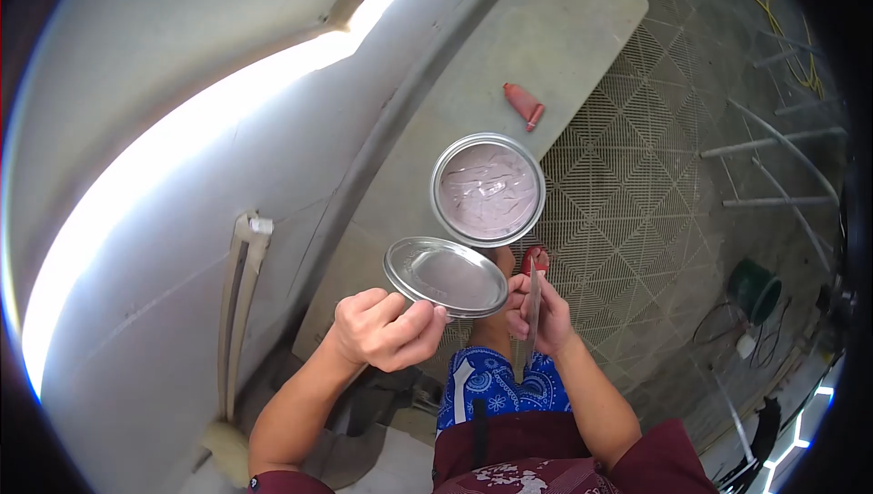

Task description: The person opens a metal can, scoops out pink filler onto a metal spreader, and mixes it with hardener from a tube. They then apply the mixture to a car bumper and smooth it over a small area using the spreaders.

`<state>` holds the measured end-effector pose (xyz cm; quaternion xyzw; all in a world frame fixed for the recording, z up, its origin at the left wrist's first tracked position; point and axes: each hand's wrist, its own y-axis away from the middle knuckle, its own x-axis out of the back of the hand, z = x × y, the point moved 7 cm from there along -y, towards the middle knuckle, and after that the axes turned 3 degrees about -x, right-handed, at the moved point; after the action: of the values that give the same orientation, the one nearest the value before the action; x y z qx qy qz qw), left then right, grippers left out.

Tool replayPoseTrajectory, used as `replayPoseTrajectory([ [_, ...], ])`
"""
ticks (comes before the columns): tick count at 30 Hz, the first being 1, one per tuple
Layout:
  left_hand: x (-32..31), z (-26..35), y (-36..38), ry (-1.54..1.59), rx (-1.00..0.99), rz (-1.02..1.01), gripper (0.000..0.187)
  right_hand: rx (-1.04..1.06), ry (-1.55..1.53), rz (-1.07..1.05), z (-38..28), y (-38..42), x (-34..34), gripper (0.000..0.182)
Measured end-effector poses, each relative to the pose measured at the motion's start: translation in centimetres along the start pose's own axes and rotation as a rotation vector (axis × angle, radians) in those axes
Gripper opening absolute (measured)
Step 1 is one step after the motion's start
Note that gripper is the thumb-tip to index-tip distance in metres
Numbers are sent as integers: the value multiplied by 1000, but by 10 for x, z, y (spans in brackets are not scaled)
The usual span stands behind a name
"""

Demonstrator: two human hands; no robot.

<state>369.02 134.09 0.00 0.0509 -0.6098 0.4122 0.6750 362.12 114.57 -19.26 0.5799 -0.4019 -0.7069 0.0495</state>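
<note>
My left hand (389, 330) is closed on the edge of a round metal lid (446, 276), tilted in front of me. Just beyond the lid, an open can (440, 214) stands on the pale tabletop (536, 25), filled with a pinkish-grey paste (486, 189) whose surface is ridged. In my right hand (553, 319), thumb and fingers grip a thin flat scraper (534, 303), seen nearly edge-on. Past the can lies a red tube (522, 103), its end rolled up.
A light panel wall (355, 103) with bright strip lights runs along the left. Patterned floor tiles (627, 176) lie to the right. Metal stands (773, 144), a yellow cable (773, 16) and a dark green bucket (754, 291) are further right.
</note>
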Motion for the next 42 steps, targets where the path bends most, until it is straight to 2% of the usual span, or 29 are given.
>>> replayPoseTrajectory([
  [2,5,13,15,-26,47,7,27,-42,23,-41,5,6,3,48],
  [5,9,39,45,-76,175,-3,27,-72,61,-5,17,20,15,38],
  [7,2,54,62,-145,307,2,27,11,240,288,15,33,48,32],
  [8,-5,63,74,-155,317,6,27,4,251,282,23,36,59,32],
  [10,-23,69,100,-239,441,1,26,108,493,405,22,53,91,43],
  [11,-34,70,110,-277,487,-17,24,109,508,399,19,64,96,43],
  [13,-57,64,128,-354,523,-26,23,-127,346,420,28,84,114,61],
  [14,-66,59,135,-421,558,-53,22,-131,364,416,25,90,122,61],
  [15,-73,55,141,-431,574,-45,22,-178,247,331,27,93,127,66],
  [16,-82,50,146,-458,560,-77,19,-227,131,247,31,94,132,72],
  [17,-90,44,147,-487,545,-107,17,-282,-4,127,33,94,132,86],
  [18,-95,37,148,-500,560,-99,17,-293,14,122,33,95,139,86],
  [20,-111,38,145,-582,418,-144,14,-320,-90,-13,36,98,137,93],
  [21,-120,38,148,-583,399,-163,13,-308,-129,-49,36,99,142,100],
  [26,-186,55,207,-492,427,-298,12,-213,-53,-68,32,96,136,106],
  [28,-198,65,225,-457,571,-266,21,-184,-58,-100,30,94,124,109],
  [29,-199,69,230,-362,746,-245,14,-143,-41,-139,26,93,115,108],
  [30,-202,82,226,-361,753,-251,14,-105,-28,-175,21,92,108,107],
  [31,-188,83,231,-260,1071,-18,12,-113,-29,-172,19,91,103,107],
  [32,-179,86,243,-148,1379,230,16,-93,31,-208,13,88,96,98],
  [33,-182,92,259,-32,1622,395,37,-77,90,-238,8,87,89,91],
  [34,-186,101,262,-27,1642,387,37,-92,87,-223,6,87,81,91],
  [36,-213,129,296,379,2155,680,53,-161,138,-208,1,83,61,88],
  [37,-222,139,296,514,2199,785,64,-178,79,-254,0,81,51,83],
  [38,-224,143,292,516,2204,795,64,-185,86,-253,-2,79,40,83],
  [40,-235,158,288,614,2272,912,67,-227,345,-114,1,78,33,69],
  [41,-239,164,288,668,2303,972,69,-230,353,-107,4,77,43,69],
  [42,-242,167,288,680,2309,980,69,-234,432,18,6,74,74,61],
])
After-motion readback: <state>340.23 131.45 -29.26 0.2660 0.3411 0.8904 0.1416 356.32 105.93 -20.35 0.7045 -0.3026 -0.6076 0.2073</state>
